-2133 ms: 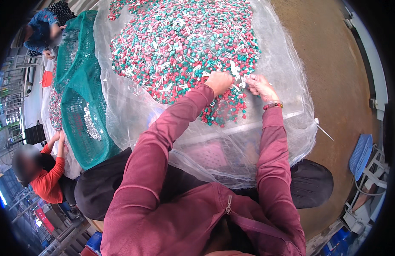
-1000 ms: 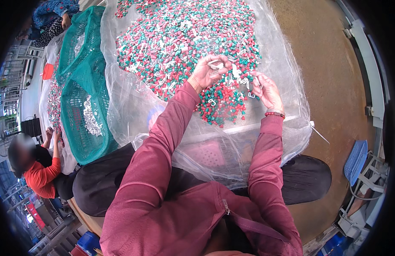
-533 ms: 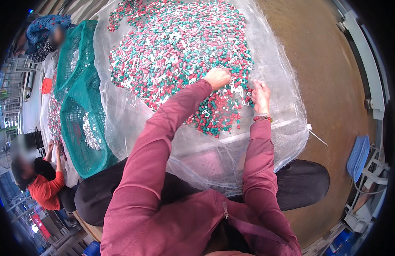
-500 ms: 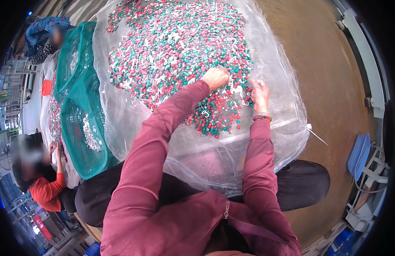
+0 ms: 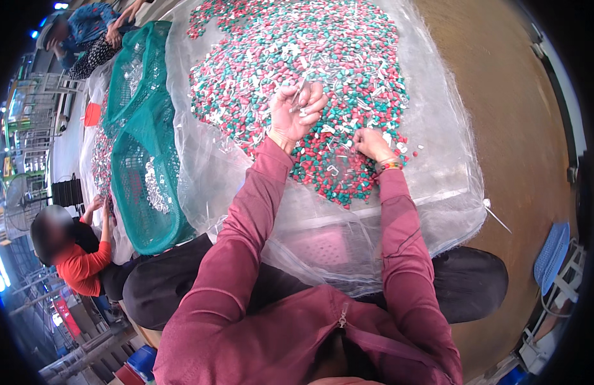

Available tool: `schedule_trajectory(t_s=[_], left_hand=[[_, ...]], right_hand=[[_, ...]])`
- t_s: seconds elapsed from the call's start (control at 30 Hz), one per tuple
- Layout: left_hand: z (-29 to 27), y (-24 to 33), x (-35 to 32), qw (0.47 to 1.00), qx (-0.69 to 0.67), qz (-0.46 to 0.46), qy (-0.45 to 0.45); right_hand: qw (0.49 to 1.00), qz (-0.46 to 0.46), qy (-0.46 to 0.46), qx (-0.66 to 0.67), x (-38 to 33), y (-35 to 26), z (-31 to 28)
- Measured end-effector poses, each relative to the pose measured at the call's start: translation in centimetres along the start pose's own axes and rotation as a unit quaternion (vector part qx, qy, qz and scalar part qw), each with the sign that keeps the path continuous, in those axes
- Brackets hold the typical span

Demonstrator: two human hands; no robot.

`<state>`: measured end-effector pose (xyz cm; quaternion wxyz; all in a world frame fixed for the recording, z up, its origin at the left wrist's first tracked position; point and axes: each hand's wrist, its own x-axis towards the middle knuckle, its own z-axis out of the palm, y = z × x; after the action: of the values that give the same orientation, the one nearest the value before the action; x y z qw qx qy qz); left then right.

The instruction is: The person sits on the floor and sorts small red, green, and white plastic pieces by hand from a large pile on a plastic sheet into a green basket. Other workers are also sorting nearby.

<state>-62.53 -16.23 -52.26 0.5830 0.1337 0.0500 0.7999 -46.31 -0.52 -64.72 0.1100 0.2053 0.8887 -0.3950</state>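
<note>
A wide, shallow pile of small red and green pieces point(image 5: 245, 83) is spread before me, mixed with thin white plastic pieces. It lies on a sheet of white mesh point(image 5: 432, 83). My left hand point(image 5: 297, 112) is raised over the pile, palm turned up, its fingers curled around a few white plastic pieces. To its right and nearer me, my right hand point(image 5: 373, 145) reaches down at the pile's near right part with fingertips pressed together. What its fingers hold, if anything, is too small to make out.
Two green mesh-lined baskets point(image 5: 181, 221) stand left of the sheet, white pieces inside. Beyond them, a person in red point(image 5: 85, 260) and another in a blue patterned top point(image 5: 95, 25) sit by a similar pile. A blue basket point(image 5: 552, 256) is at far right.
My left hand has lifted from the pile, turned palm up and moved left. The right hand has come down into the pile, fingers pointing left. The view has shifted slightly.
</note>
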Motion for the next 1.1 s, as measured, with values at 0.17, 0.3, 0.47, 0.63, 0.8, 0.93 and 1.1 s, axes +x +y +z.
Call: schedule_trajectory(t_s=[0.17, 0.3, 0.47, 0.63, 0.8, 0.93, 1.1], left_hand=[[-0.1, 1.0, -0.2, 0.986, 0.096, 0.018, 0.138], [-1.2, 1.2, -0.5, 0.991, 0.042, -0.026, 0.123], [-2.2, 3.9, -0.7, 0.944, 0.094, -0.122, 0.291], [-4.1, 4.3, -4.1, 0.35, 0.906, -0.215, 0.1], [-6.7, 1.0, -8.9, 0.095, 0.972, -0.212, -0.039], [-6.9, 1.2, -8.8, 0.18, 0.964, -0.187, 0.056], [-4.2, 3.8, -5.2, 0.848, 0.393, -0.227, 0.274]], right_hand=[[0.989, 0.098, 0.073, -0.083, -0.8, -2.9, -4.0], [0.979, -0.042, 0.195, -0.034, 0.2, -7.2, -1.9], [0.954, -0.121, 0.151, -0.23, 1.0, -8.3, 3.3], [0.974, -0.035, 0.12, -0.188, 1.3, -5.7, 3.4], [0.877, 0.033, 0.032, 0.478, 1.2, -2.5, -1.3], [0.714, -0.05, 0.014, 0.698, -1.0, -1.0, -5.6], [0.683, -0.096, 0.027, 0.724, -3.0, -2.0, -8.0]])
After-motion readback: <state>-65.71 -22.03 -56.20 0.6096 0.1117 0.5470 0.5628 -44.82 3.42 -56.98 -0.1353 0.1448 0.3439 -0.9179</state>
